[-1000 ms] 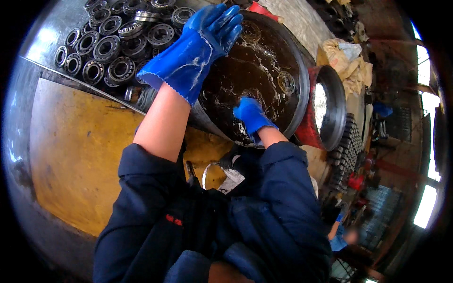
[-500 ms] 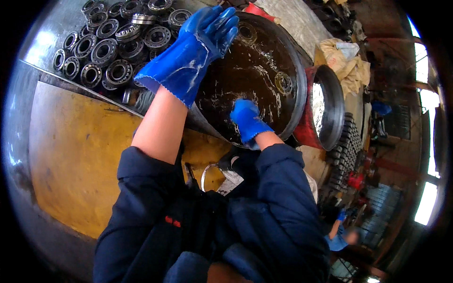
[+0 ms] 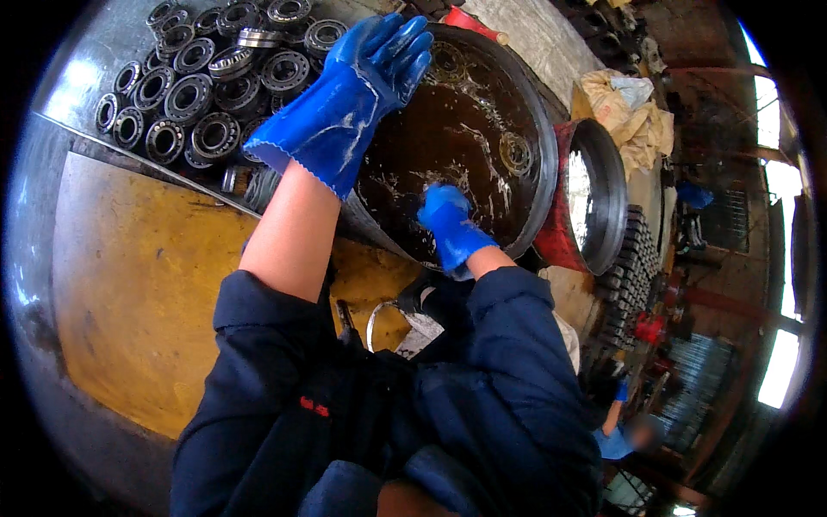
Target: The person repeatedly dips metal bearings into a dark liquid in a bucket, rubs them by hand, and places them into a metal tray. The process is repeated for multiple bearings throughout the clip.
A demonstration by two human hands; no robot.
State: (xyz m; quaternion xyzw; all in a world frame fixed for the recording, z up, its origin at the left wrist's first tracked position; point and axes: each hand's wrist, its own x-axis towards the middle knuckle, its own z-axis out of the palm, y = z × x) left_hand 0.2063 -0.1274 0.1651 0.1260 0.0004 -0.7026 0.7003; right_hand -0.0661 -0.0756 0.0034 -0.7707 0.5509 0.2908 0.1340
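My left hand (image 3: 383,60) wears a long blue rubber glove. Its fingers are stretched out over the far left rim of a round metal tub (image 3: 544,185), with nothing in them. Dark brown liquid (image 3: 422,129) with streaks of froth fills the tub. My right hand (image 3: 446,214), gloved in blue too, is low in the tub at its near side. Its fingers look bunched and point down into the liquid, which hides whatever they hold. Two bearing rings show in the liquid: one ring (image 3: 516,153) by the right wall, another ring (image 3: 448,62) near the far rim.
Many roller bearings (image 3: 189,96) are heaped on the metal table at the left. A yellow board (image 3: 146,284) lies nearer me. Right of the tub stands a red drum (image 3: 564,202), with crumpled brown paper (image 3: 633,116) behind it. Stacked metal parts (image 3: 633,276) and another person (image 3: 616,441) are further right.
My right hand has shifted very slightly left and down in the liquid. The froth streaks have changed shape. My left hand stays at the rim, almost unmoved.
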